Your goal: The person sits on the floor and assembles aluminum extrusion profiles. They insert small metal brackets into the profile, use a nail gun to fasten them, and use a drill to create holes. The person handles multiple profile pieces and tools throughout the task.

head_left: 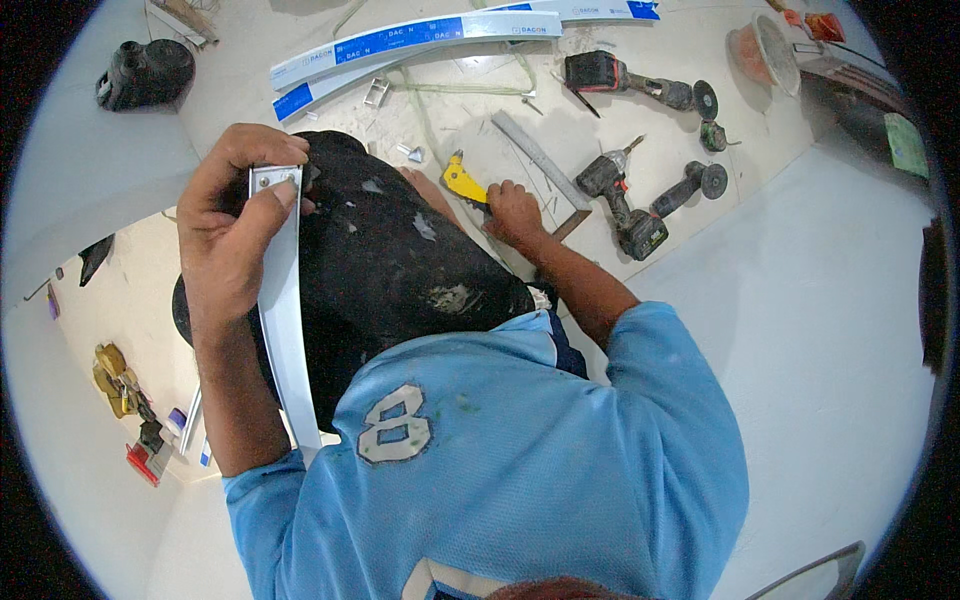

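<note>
My left hand [232, 225] is closed round the upper end of a long white profile strip [287, 335], thumb pressed on its end face. Two small round rivet-like spots show beside the thumb. The strip runs down along my dark-trousered leg toward my body. On the right, my right hand [514, 214] lies low over the floor, fingers wrapped round the dark handle of a yellow hand riveter [463, 182]. Its yellow head points up and left, away from the strip. My palm hides part of the handle. A small silvery metal piece [410, 153] lies near the riveter.
A cordless drill [605, 178], an angle grinder [684, 188] and another cordless grinder [645, 88] lie to the right. A metal ruler [535, 150] rests near my right hand. White-and-blue profiles [410, 42] stretch across the far floor. A bucket [765, 55] stands far right.
</note>
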